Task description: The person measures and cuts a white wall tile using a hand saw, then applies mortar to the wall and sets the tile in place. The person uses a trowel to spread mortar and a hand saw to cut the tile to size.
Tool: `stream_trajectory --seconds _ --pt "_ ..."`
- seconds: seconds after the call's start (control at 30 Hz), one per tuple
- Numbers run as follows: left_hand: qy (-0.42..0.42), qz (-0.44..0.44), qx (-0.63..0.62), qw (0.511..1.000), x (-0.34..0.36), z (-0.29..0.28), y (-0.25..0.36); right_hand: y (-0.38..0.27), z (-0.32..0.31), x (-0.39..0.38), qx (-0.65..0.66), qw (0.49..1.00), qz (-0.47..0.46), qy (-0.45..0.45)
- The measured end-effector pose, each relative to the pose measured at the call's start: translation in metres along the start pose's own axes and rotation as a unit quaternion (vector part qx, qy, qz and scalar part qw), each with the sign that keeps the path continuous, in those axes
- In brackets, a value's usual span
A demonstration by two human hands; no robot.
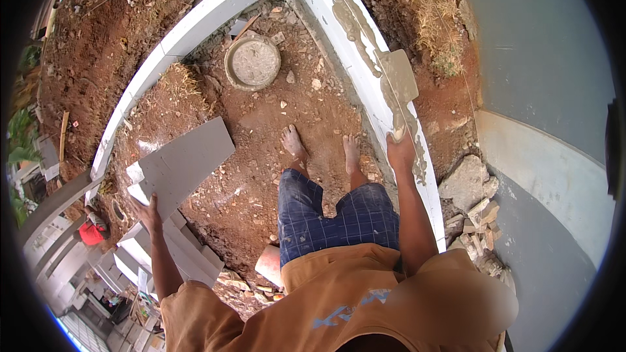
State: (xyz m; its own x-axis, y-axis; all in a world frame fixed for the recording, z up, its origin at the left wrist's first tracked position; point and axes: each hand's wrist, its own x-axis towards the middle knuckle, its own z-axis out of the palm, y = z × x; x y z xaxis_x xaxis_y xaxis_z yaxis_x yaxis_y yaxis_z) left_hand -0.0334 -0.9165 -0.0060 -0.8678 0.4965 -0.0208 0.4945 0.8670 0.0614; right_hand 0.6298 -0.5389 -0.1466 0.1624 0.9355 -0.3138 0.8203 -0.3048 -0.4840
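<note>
My right hand (400, 150) is closed round the handle of a trowel (399, 77), whose broad blade is coated in grey mortar. The blade lies over the top of a low white block wall (365, 65) on my right. Wet mortar (350, 23) runs in an uneven strip along that top, and a thin string stretches over it. On my left, my left hand (149, 214) grips the near end of a large, pale grey building block (186, 164), thumb on its upper face. Its far end slants away over the soil; whether it rests on anything beneath is unclear.
A round tub (252, 62) of grey mortar stands on the dirt ahead of my bare feet. Another low white wall (163, 52) curves along the left. More white blocks (171, 254) lie near my left forearm. Broken rubble (479, 212) lies right; a person in red (93, 231) is far left.
</note>
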Motion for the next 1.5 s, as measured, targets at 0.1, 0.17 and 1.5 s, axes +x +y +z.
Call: stream_trajectory --seconds 0.1,0.17,1.5 --pt "-0.017 -0.026 0.012 0.999 0.002 -0.002 0.002 -0.048 0.012 0.046 -0.041 0.999 -0.029 -0.015" --pt "-0.011 -0.017 0.008 1.000 -0.001 -0.001 0.000 -0.070 0.013 0.071 -0.061 0.997 -0.027 -0.032" --pt "0.000 -0.085 -0.024 0.996 -0.010 -0.017 0.019 -0.241 0.095 0.173 -0.098 0.986 -0.131 0.025"
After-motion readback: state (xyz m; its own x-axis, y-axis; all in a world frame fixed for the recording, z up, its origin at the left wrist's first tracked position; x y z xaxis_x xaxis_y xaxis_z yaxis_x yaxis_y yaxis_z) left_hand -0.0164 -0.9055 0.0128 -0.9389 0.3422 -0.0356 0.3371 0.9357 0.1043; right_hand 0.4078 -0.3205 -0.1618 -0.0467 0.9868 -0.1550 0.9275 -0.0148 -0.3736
